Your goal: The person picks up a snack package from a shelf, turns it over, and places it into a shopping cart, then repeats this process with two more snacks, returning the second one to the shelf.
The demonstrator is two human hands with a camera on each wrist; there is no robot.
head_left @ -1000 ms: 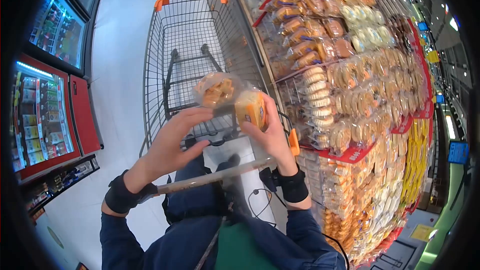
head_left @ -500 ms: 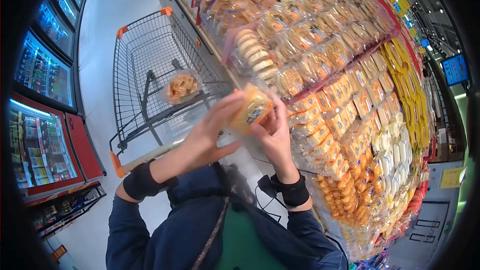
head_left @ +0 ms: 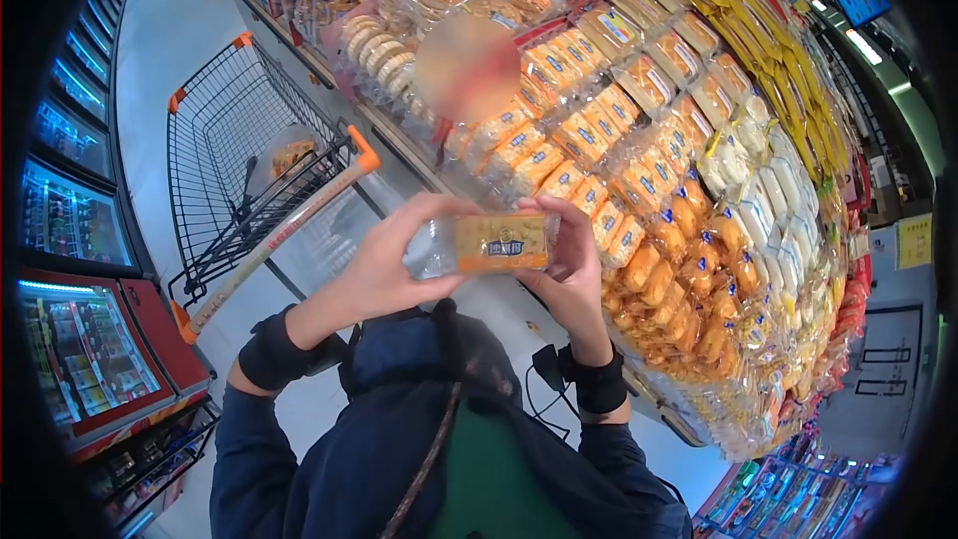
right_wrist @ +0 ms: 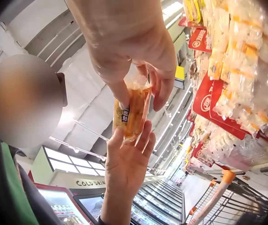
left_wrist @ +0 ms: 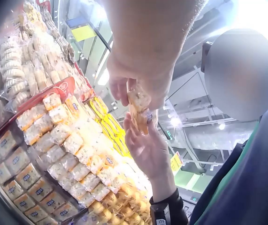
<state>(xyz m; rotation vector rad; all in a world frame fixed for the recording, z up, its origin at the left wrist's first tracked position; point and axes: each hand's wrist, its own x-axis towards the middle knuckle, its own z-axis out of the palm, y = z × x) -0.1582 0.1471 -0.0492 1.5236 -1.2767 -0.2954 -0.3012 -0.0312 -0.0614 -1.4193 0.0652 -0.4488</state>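
Observation:
Between my two hands is a wrapped pastry (head_left: 504, 243), a small clear-and-orange pack with a dark blue label facing up at the head camera. My right hand (head_left: 572, 274) grips its right end, thumb along the lower edge. At the left end, my left hand (head_left: 384, 255) pinches the pack and its loose wrapper between thumb and fingers. The right wrist view shows the right thumb pressed on the pastry pack (right_wrist: 130, 112), with the left hand (right_wrist: 127, 164) holding its other end from below. Part of the pack lies hidden behind my fingers in the left wrist view.
A shopping cart (head_left: 225, 105) stands ahead to the left, with a clear round pack (head_left: 292, 155) of orange pieces inside. Close on the right is a sloping display (head_left: 639, 180) stacked with wrapped pastries. Red-framed coolers (head_left: 165, 324) line the left side.
The view has swung right toward the display, so the cart now sits farther left. The pastry pack, first in my right hand alone, is now level between both hands, label up.

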